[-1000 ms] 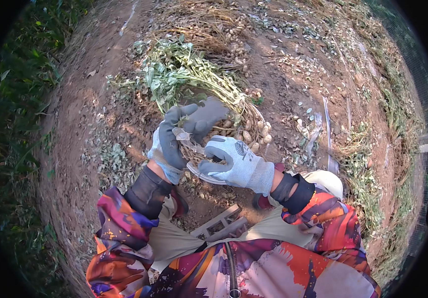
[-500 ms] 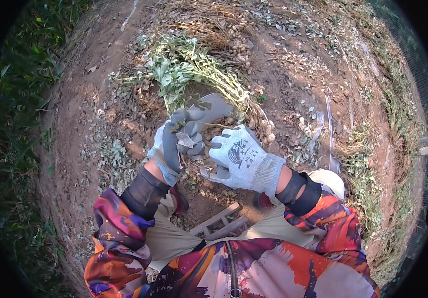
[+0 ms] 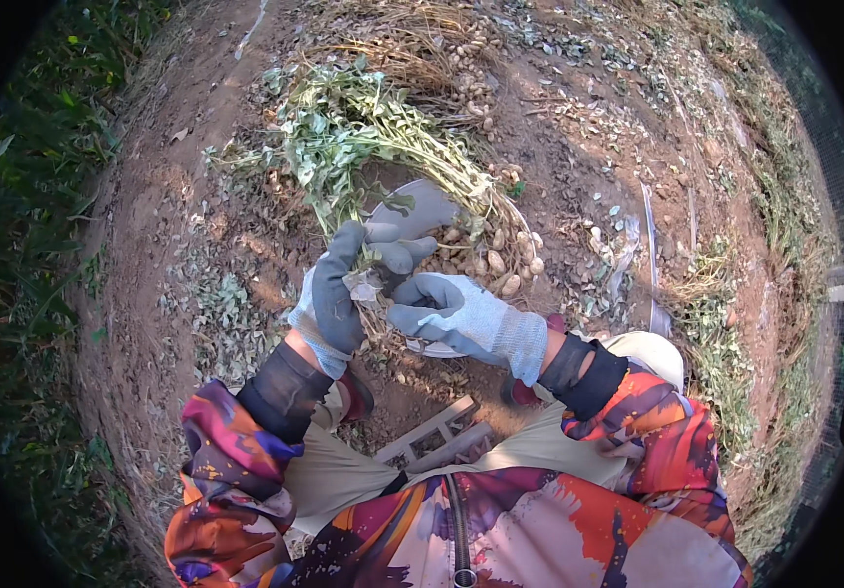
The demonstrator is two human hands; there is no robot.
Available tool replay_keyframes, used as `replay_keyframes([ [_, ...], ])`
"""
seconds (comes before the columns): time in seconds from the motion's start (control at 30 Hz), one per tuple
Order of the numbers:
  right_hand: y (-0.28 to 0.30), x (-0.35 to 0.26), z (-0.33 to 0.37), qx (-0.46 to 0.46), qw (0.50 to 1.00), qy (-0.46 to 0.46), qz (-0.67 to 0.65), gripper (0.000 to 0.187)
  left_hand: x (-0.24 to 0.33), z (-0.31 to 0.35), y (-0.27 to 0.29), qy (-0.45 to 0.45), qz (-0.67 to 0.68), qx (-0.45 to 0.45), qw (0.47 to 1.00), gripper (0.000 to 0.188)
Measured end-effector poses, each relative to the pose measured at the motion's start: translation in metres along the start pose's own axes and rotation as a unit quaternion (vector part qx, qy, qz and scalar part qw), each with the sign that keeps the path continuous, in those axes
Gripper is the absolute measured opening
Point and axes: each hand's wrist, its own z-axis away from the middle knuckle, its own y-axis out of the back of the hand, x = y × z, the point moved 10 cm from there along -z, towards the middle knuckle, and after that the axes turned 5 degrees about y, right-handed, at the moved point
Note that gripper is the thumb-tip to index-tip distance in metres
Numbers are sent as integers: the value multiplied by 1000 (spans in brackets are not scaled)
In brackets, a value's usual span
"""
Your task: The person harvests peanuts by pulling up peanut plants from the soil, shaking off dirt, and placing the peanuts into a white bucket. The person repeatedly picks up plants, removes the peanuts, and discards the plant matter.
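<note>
Brown soil (image 3: 147, 323), littered with dry leaves, spreads under everything. Nearest is the person's patterned jacket (image 3: 559, 529), then a slatted frame (image 3: 432, 436) on the ground between the legs.

Beyond it, the gloved left hand (image 3: 332, 299) is closed on a small peanut plant (image 3: 363, 282) held upright over a pale basin (image 3: 430, 206), a whitish scrap caught at the stem. The right hand (image 3: 466, 318) is just beside it, thumb and fingers curled narrow; whether they pinch a pod I cannot tell.

Some peanuts (image 3: 456, 238) lie in the basin, so stripping seems partly done. What appears left is the plant in hand, the leafy bunch (image 3: 353, 137) arching past the basin with a cluster of pods (image 3: 510, 265) at its root end, and, farthest, a heap of dry vines (image 3: 397, 59) with many pods.

Against half a second ago, the right hand has rolled from showing its back to showing its grey thumb side, and the left fingers have stretched out toward it.
</note>
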Motion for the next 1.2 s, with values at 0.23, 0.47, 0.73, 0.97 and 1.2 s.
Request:
replay_keyframes([
  [0.23,6,15,-3,48,998,25,-18,32,-18,1,-7,43,-11,-44,998,44],
  [0.47,-6,24,3,2,998,-17,-61,21,-21,4,-2,59,-34,-25,997,38],
  [0.73,-8,-38,8,30,783,175,597,17,-11,10,4,40,-162,46,985,36],
  [0.97,-28,-18,11,-123,822,57,552,21,-40,9,40,118,-161,162,966,34],
  [1.2,-16,-16,15,-148,925,8,351,26,-35,17,13,137,-181,143,963,26],
])
